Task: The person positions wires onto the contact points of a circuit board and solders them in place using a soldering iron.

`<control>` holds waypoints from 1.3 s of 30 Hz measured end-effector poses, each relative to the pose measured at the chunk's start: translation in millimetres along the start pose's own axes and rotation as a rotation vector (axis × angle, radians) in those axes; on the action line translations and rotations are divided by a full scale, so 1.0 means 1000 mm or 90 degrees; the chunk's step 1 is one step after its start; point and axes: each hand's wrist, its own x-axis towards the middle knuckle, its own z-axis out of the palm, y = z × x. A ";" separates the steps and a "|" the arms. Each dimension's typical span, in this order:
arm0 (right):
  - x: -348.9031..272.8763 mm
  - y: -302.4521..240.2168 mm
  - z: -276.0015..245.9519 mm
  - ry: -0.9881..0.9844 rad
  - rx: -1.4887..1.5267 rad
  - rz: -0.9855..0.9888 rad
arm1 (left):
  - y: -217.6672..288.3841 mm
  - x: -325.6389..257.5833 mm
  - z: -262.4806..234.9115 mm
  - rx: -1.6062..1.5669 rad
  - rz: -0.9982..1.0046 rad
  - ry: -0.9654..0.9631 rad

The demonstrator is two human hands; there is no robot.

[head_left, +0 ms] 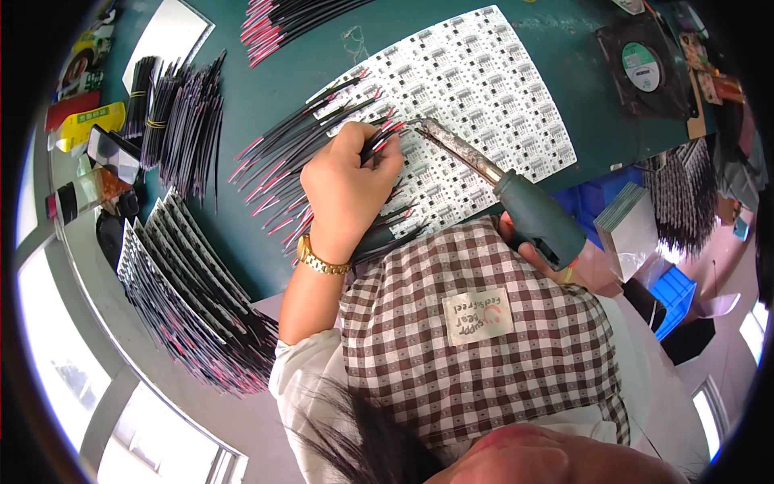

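A white sheet of small printed circuit boards (492,105) lies on the green table. Black wires with red and white ends (278,153) run in a row along its left edge. My left hand (347,189) is closed over that edge, its thumb and fingers pinching a wire (390,129) whose red tip points at the boards. My right hand (524,248), partly hidden, grips the dark green handle of a soldering iron (536,214). The iron's metal shaft slants up to the left, its tip close to the pinched wire; whether they touch, I cannot tell.
Bundles of black wires (181,121) lie at the left, with more red-ended wires (278,28) at the far edge. Wired board sheets (193,274) stand stacked at the lower left. A solder spool (641,66) sits far right, near a blue bin (671,300).
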 end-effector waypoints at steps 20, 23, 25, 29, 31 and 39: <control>0.014 -0.044 -0.021 -0.153 0.393 0.204 | -0.005 0.001 0.004 -0.011 0.014 0.005; 0.011 -0.033 -0.020 -0.108 0.505 0.203 | -0.003 0.005 0.004 -0.024 -0.017 -0.016; 0.009 -0.027 -0.028 -0.167 0.542 0.101 | 0.000 0.011 -0.003 -0.030 -0.022 -0.054; 0.011 -0.037 -0.035 -0.289 0.080 0.178 | 0.004 0.029 -0.024 -0.046 -0.126 -0.271; 0.007 -0.033 -0.032 -0.262 0.192 0.255 | -0.001 0.034 -0.021 -0.081 -0.159 -0.300; -0.004 -0.016 -0.028 -0.233 0.370 0.245 | -0.008 0.032 -0.013 -0.126 -0.067 -0.264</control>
